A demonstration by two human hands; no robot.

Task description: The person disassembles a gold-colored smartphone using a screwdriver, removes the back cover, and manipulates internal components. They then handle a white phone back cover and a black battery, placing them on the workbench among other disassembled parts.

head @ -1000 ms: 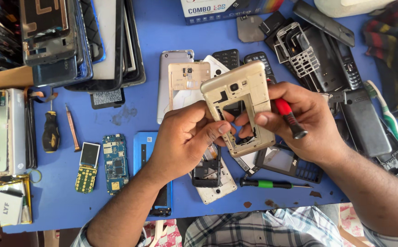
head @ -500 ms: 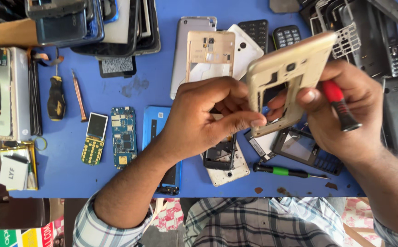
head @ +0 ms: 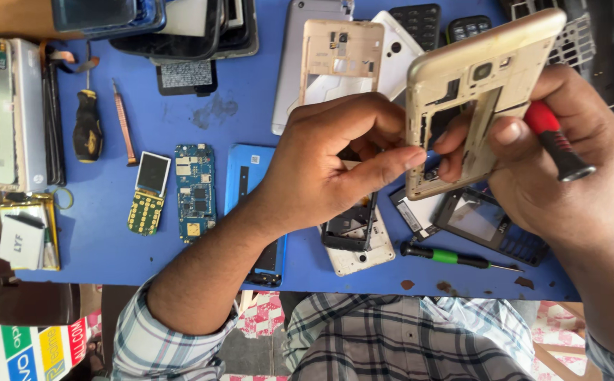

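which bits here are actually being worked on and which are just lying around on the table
In hand:
gold phone frame, gripped by both hands
left hand, fingertips at the frame's edge
right hand, also holding a red-handled screwdriver

Lying about:
green-handled screwdriver
blue circuit board
small keypad phone board
black-handled screwdriver

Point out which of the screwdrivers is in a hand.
The red-handled screwdriver, gripped in the right hand; the green-handled one and the black-handled one lie on the blue table.
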